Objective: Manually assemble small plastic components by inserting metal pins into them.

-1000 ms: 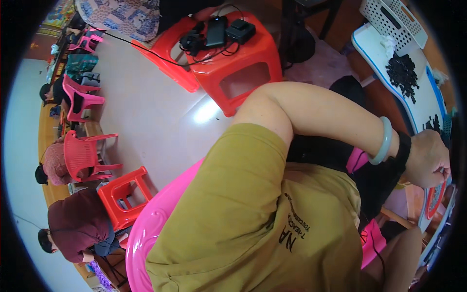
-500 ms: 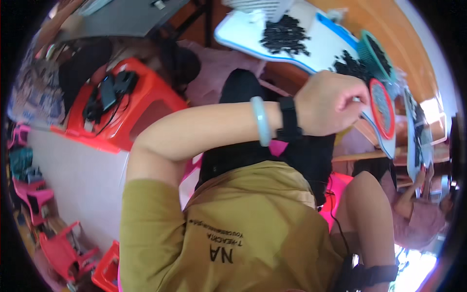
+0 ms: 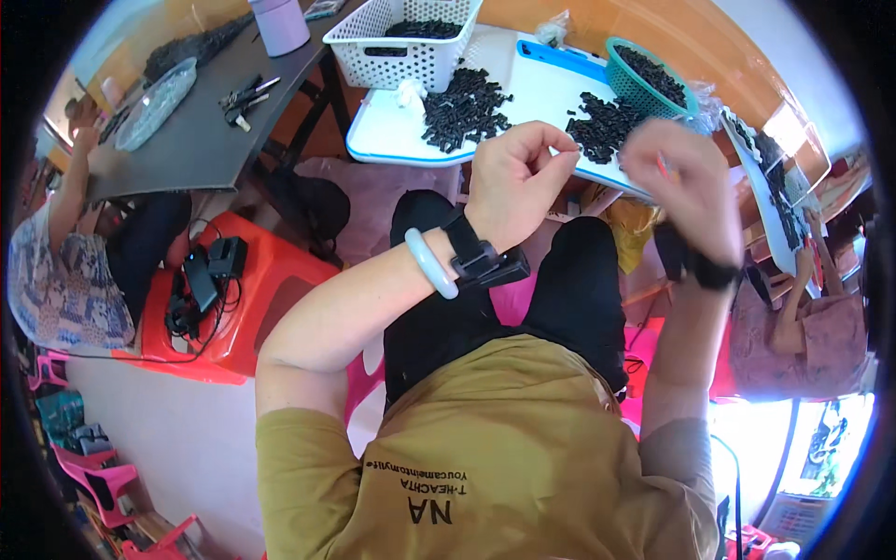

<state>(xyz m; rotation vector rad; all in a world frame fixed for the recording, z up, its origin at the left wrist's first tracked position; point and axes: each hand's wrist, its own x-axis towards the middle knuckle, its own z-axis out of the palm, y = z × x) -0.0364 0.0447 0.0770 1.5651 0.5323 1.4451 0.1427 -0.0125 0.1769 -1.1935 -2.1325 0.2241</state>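
My left hand (image 3: 521,182) is raised over my lap at the table's near edge, thumb and forefinger pinched together. Whatever lies between those fingertips is too small to make out. To its right, my right hand (image 3: 686,182) is curled and smeared by motion; a bit of red shows at its fingers, and I cannot tell whether it is held. Beyond my hands, a white table (image 3: 373,138) with blue edging carries a larger pile of short black pieces (image 3: 462,110) on the left and a smaller pile (image 3: 602,129) near my right hand.
A white perforated basket (image 3: 359,70) and a green basket (image 3: 672,100), both with black pieces, stand at the back. On the left are a dark table (image 3: 187,163) and a red stool (image 3: 271,266) bearing black devices and cables. People sit on both sides.
My left hand has moved left, away from the table's right end. My right hand has risen into view from below. The view has shifted, showing more of both tables.
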